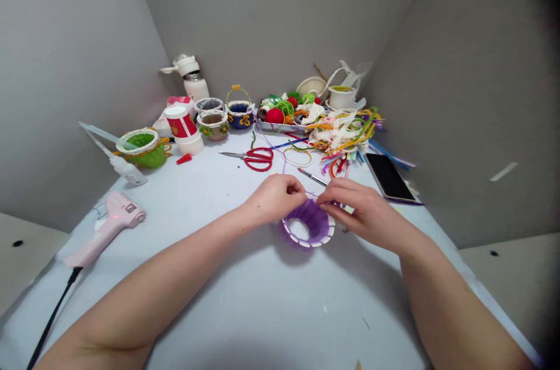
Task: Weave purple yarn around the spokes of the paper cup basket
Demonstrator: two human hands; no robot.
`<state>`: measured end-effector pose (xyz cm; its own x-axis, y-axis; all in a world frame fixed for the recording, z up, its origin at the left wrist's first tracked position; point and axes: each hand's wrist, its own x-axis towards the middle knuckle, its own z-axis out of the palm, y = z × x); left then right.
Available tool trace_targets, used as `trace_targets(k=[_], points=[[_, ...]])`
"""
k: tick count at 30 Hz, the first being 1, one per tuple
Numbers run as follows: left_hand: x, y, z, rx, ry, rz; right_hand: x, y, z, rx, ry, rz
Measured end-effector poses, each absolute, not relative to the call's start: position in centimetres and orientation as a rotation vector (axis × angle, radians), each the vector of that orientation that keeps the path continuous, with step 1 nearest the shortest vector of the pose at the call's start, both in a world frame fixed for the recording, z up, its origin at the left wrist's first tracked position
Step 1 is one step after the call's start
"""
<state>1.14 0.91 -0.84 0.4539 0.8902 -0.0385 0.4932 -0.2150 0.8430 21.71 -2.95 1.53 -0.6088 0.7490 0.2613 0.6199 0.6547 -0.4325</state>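
A small cup wrapped in purple yarn (310, 225) lies on its side on the white table (245, 300), its white rim toward me. My left hand (275, 198) is closed at the cup's upper left edge, pinching a thin purple yarn strand (280, 155) that runs up toward the back of the table. My right hand (359, 203) is closed on the cup's upper right edge, fingertips pinching the yarn at the top of the cup. Both hands touch the cup.
Red scissors (256, 157) and a thin tool (312, 177) lie just behind the hands. A pink glue gun (107, 227) rests at left, a phone (388, 177) at right. Finished yarn baskets (146, 148), a red cup (181, 123), a bottle (192, 81) and a tray of yarn (297, 113) crowd the back.
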Motion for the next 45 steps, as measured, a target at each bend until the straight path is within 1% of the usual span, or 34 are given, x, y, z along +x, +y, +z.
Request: trace_targets(k=[15, 22, 25, 28, 34, 39, 43, 45], points=[[1.1, 1.0, -1.0, 1.839, 1.162, 0.596, 23.4, -1.9, 1.3, -1.16, -2.435, 0.552], [0.6, 1.0, -0.1, 1.848, 1.154, 0.502, 22.2, -1.4, 0.2, -1.3, -2.248, 0.976], [0.3, 0.9, 0.6, 1.848, 1.129, 0.462, 21.5, -1.4, -0.7, -1.286, -2.148, 1.093], [0.6, 0.8, 0.6, 1.793, 1.11, 0.519, 21.0, -1.4, -1.3, -1.248, -2.089, 1.164], [1.6, 0.7, -0.8, 1.688, 1.155, 0.571, 21.1, -1.3, -1.4, -1.254, -2.056, 1.158], [1.9, 0.5, -0.7, 1.587, 1.182, 0.614, 21.2, -1.3, -1.1, -1.245, -2.058, 1.106], [1.8, 0.4, -0.2, 1.745, 1.206, 0.806, 21.2, -1.5, -1.0, -1.315, -1.926, 1.064], [1.7, 0.5, -0.3, 1.813, 1.213, 0.843, 21.2, -1.4, -1.2, -1.351, -1.863, 1.076]])
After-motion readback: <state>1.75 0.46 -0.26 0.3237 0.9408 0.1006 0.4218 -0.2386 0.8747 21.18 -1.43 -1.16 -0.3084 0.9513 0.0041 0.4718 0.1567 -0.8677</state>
